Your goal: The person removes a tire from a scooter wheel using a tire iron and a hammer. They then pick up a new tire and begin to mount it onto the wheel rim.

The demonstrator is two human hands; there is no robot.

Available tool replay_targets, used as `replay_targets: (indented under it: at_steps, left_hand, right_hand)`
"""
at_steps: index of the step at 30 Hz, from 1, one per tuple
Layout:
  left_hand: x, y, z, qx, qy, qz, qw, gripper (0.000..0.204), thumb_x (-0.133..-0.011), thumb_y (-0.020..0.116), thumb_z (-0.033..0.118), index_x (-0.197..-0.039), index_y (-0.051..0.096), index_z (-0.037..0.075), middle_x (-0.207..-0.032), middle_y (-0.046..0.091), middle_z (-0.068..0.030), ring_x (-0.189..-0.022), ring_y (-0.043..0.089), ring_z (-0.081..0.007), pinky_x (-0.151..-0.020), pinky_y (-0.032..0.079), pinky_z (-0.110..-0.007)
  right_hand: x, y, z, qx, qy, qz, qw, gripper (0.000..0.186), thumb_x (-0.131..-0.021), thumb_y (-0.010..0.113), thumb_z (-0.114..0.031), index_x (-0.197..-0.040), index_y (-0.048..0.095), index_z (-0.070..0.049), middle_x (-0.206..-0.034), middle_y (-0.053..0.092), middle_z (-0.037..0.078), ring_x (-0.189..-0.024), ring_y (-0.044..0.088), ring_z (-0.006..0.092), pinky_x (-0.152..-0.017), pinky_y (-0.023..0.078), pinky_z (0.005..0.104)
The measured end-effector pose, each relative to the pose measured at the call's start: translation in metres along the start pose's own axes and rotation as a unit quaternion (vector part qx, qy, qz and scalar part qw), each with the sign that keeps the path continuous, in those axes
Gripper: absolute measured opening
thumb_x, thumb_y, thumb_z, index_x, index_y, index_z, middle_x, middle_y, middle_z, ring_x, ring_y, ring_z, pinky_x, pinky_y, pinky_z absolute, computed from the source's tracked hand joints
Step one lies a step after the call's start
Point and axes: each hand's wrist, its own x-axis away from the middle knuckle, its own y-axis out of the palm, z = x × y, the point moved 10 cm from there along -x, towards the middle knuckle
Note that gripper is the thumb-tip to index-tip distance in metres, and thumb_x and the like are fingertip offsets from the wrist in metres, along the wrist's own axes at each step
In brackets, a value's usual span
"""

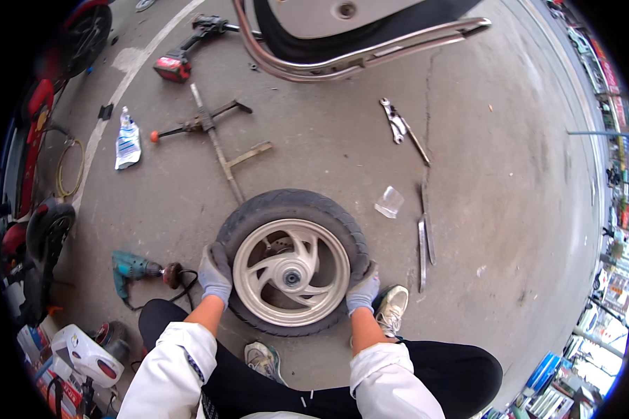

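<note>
Gloved fingers grip the black tyre (286, 200) from both sides — the left hand (215, 274) at its left flank, the right hand (363, 288) at its lower right. The tyre is mounted on a pale cast-spoke wheel (291, 278), face up just beyond the person's shoes (394, 307). A teal corded drill (140, 267) lies left of the left hand; flat metal bars (421, 255) lie to the right. Farther out on the concrete floor (503, 209) are a cross-barred metal tool (207, 122), a wrench (396, 127) and — near the top — a cordless impact wrench (204, 26).
</note>
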Motion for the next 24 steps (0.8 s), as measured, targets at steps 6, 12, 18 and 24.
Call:
replay_targets:
  at_steps: [6, 12, 18, 24]
  left_hand:
    - [-0.014, 0.039, 0.036, 0.302, 0.029, -0.349, 0.886, 0.069, -0.092, 0.069, 0.038, -0.145, 0.045, 0.0, -0.136, 0.059, -0.0125, -0.122, 0.058, -0.0236, -0.104, 0.046, -0.037]
    - [0.01, 0.025, 0.06, 0.356, -0.067, -0.503, 0.784, 0.074, -0.082, 0.079, 0.026, -0.145, 0.047, 0.003, -0.136, 0.06, -0.0106, -0.123, 0.059, -0.0228, -0.104, 0.049, -0.039]
    - [0.003, 0.02, 0.061, 0.328, -0.059, -0.434, 0.837, 0.068, -0.081, 0.079, 0.021, -0.14, 0.051, -0.001, -0.13, 0.064, -0.0118, -0.113, 0.064, -0.022, -0.099, 0.052, -0.038]
    - [0.011, 0.015, 0.056, 0.32, -0.097, -0.445, 0.831, 0.061, -0.082, 0.078, 0.021, -0.136, 0.056, 0.0, -0.126, 0.066, -0.0121, -0.11, 0.066, -0.0226, -0.096, 0.054, -0.038]
  right_hand:
    - [0.004, -0.017, 0.006, -0.039, 0.116, -0.024, 0.992, 0.056, -0.101, 0.044, -0.05, -0.108, 0.067, 0.0, -0.102, 0.069, 0.029, -0.102, 0.065, 0.0463, -0.086, 0.05, 0.0512]
    - [0.003, -0.002, 0.002, -0.043, 0.023, -0.03, 0.998, 0.046, -0.098, 0.054, -0.042, -0.108, 0.064, 0.002, -0.099, 0.07, 0.028, -0.095, 0.067, 0.0446, -0.083, 0.052, 0.0495]
    - [0.005, -0.009, -0.003, -0.078, 0.079, -0.067, 0.992, 0.045, -0.092, 0.065, -0.039, -0.112, 0.06, 0.002, -0.105, 0.068, 0.03, -0.099, 0.066, 0.0453, -0.085, 0.051, 0.0504]
    - [0.019, -0.026, -0.081, 0.075, -0.105, -0.007, 0.992, 0.094, -0.084, 0.07, -0.054, -0.146, 0.035, 0.007, -0.139, 0.046, 0.032, -0.129, 0.045, 0.0452, -0.109, 0.034, 0.0539]
